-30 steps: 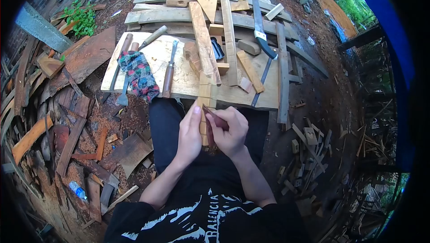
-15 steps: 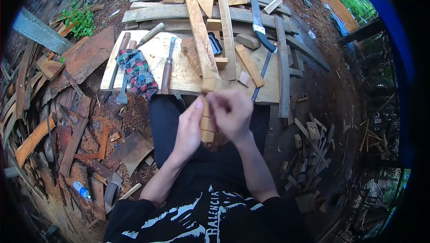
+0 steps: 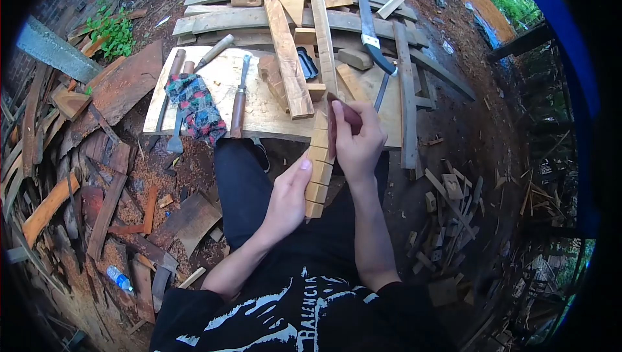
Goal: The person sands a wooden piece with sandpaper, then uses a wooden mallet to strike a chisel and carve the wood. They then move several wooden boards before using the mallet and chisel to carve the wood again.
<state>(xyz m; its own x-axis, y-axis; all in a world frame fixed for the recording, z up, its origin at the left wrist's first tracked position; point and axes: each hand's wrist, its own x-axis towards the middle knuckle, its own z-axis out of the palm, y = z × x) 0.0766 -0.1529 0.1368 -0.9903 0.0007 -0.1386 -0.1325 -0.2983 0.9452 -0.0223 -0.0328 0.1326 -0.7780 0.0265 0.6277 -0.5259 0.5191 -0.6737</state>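
Observation:
A pale wooden piece [image 3: 317, 174] with dark crosswise grooves is held upright over the lap. Wrapped round its lower left side is my left hand [image 3: 287, 199], fingers closed on it. At its upper right, my right hand [image 3: 358, 141] pinches a reddish-brown folded sheet, which looks like sandpaper [image 3: 333, 128], against the piece's side. Just beyond the hands, a long wooden block [image 3: 289, 60] lies on the wooden work board [image 3: 217, 102]. A chisel [image 3: 240, 96] lies left of the block.
On the board's left are a plaid cloth [image 3: 196, 107] and more hand tools. A handsaw [image 3: 370, 28] rests at the right over planks [image 3: 253, 23]. Wood scraps [image 3: 107, 203] cover the ground at left, with a plastic bottle [image 3: 118, 277] among them.
The grooved piece has swung slightly right and is tilted, showing more grooves. My right hand has moved up and right, and the reddish-brown sheet now shows in it.

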